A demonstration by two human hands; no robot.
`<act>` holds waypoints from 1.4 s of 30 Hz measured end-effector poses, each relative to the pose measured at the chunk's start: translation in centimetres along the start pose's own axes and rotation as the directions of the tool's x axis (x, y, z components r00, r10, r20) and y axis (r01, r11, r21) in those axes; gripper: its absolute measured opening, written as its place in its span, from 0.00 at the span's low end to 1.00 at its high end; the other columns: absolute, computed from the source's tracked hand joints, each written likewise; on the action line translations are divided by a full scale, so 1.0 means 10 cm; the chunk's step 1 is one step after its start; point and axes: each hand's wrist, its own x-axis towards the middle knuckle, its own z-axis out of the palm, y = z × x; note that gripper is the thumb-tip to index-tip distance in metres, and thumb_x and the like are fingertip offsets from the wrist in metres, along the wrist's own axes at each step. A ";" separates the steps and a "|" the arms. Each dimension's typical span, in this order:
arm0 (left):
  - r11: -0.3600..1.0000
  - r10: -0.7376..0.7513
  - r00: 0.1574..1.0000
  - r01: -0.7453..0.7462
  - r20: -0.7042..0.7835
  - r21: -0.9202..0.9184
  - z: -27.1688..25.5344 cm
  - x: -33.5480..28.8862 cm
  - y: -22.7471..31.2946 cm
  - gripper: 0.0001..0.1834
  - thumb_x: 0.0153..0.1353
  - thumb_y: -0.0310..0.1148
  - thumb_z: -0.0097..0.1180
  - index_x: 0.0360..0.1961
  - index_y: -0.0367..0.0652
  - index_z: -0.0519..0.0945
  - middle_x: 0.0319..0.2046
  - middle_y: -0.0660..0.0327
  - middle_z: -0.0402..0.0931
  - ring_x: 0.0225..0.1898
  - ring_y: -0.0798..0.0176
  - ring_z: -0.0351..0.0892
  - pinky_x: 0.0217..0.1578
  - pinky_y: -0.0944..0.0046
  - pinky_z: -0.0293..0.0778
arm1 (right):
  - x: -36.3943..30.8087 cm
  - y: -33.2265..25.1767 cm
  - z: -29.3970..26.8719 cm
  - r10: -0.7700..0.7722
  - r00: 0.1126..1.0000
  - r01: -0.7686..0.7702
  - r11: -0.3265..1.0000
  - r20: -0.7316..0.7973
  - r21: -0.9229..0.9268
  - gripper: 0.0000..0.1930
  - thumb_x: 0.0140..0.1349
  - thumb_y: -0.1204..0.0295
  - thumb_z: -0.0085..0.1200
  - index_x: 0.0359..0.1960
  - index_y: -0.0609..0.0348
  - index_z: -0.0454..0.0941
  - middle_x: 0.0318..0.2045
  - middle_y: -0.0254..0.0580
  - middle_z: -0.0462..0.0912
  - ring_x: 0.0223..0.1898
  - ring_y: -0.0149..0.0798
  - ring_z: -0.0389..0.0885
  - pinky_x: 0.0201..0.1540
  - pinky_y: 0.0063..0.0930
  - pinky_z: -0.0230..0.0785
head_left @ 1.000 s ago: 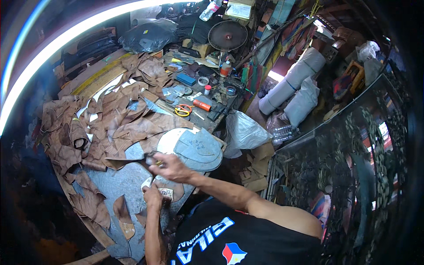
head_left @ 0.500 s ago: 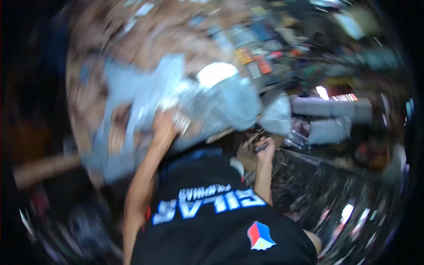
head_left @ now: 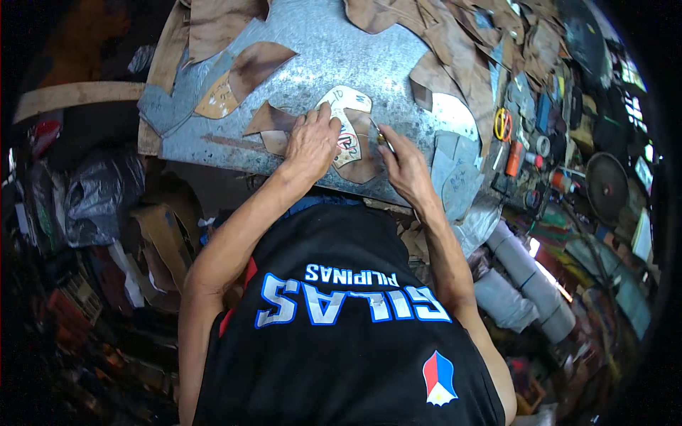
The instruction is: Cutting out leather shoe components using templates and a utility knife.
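Note:
A pale, cream-coloured pattern template [head_left: 347, 139] with pen marks lies on a brown leather piece [head_left: 361, 169] near the front edge of the metal-topped table. My left hand [head_left: 312, 140] lies on the template's left side, its fingers stretched and pressing down. In my right hand [head_left: 407, 165] is a small knife [head_left: 381, 135] with a yellowish handle, its thin tip at the leather just right of the template. The fingers are closed around the handle, and the palm side is hidden. Another brown leather scrap [head_left: 271, 121] sits beside my left hand.
Large brown leather pieces [head_left: 383, 13] lie along the table's [head_left: 312, 64] far side. Yellow-handled scissors [head_left: 503, 125] and an orange cylinder [head_left: 514, 159] are to the right. Grey rolls [head_left: 527, 271] stand below that side. A plastic bag [head_left: 99, 201] is at the left.
My right hand has come from beside the table's front edge to the template with the knife. The template now lies on leather under my left hand. The earlier view is blurred and turned.

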 end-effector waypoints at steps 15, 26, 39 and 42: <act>0.995 -0.037 0.999 0.035 0.020 0.094 0.03 0.03 0.20 0.37 0.45 0.39 0.71 0.56 0.38 0.72 0.64 0.42 0.60 0.52 0.45 0.70 0.58 0.48 0.63 | 0.32 -0.01 0.31 0.036 0.999 -0.036 0.999 0.004 0.026 0.15 0.61 0.76 0.55 0.50 0.64 0.78 0.41 0.56 0.81 0.40 0.59 0.81 0.41 0.41 0.75; 0.990 -0.050 0.997 0.041 0.060 0.136 -0.01 0.03 0.21 0.34 0.46 0.42 0.70 0.55 0.42 0.74 0.64 0.44 0.61 0.53 0.46 0.69 0.57 0.49 0.62 | 0.34 -0.05 0.28 0.043 0.995 -0.035 0.995 0.091 -0.091 0.14 0.63 0.73 0.52 0.51 0.57 0.77 0.36 0.58 0.79 0.37 0.63 0.79 0.38 0.49 0.72; 0.985 -0.025 0.998 0.016 0.049 0.173 0.06 0.04 0.17 0.34 0.46 0.46 0.71 0.53 0.44 0.75 0.63 0.45 0.62 0.53 0.46 0.70 0.56 0.45 0.63 | -0.13 -0.16 0.32 0.198 0.980 -0.198 0.978 -0.003 -0.071 0.15 0.63 0.74 0.51 0.51 0.61 0.77 0.35 0.61 0.79 0.37 0.63 0.79 0.39 0.49 0.71; 0.983 -0.005 0.999 -0.005 0.052 0.181 0.04 0.06 0.17 0.34 0.45 0.46 0.71 0.52 0.44 0.75 0.63 0.45 0.62 0.51 0.45 0.71 0.55 0.45 0.64 | -0.26 -0.22 0.33 0.276 0.961 -0.276 0.960 -0.001 -0.052 0.15 0.63 0.75 0.52 0.51 0.62 0.77 0.35 0.62 0.79 0.38 0.63 0.79 0.40 0.48 0.71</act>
